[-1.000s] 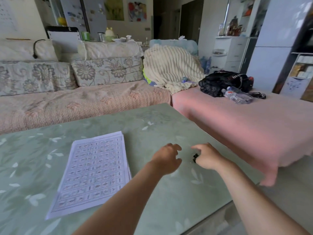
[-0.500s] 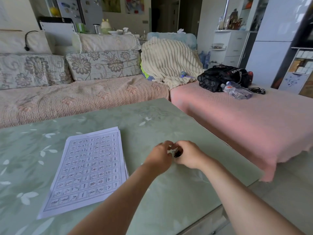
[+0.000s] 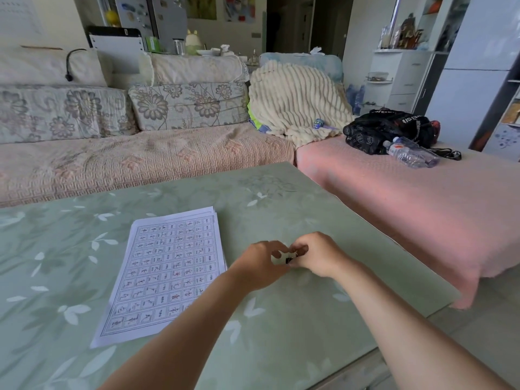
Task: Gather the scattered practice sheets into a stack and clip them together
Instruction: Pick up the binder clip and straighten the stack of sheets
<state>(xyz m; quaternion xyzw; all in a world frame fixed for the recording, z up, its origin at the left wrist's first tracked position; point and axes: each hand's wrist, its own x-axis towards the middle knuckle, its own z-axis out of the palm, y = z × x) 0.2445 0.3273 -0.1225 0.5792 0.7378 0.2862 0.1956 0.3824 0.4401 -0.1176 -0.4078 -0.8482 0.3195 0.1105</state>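
Observation:
A stack of white practice sheets printed with a grid of characters lies on the green table, its edges nearly aligned. Just right of the stack, my left hand and my right hand meet above the table. Between their fingertips sits a small black binder clip, mostly hidden. The fingers of both hands are curled and pinch it. The clip is apart from the sheets.
A floral-cushioned sofa runs along the table's far side. To the right stands a pink-covered seat with a black bag and a plastic water bottle. The table's right edge is close to my right hand.
My right hand brought the black clip leftward to meet my left hand; now both pinch it. The view has shifted so the sheets sit more to the centre.

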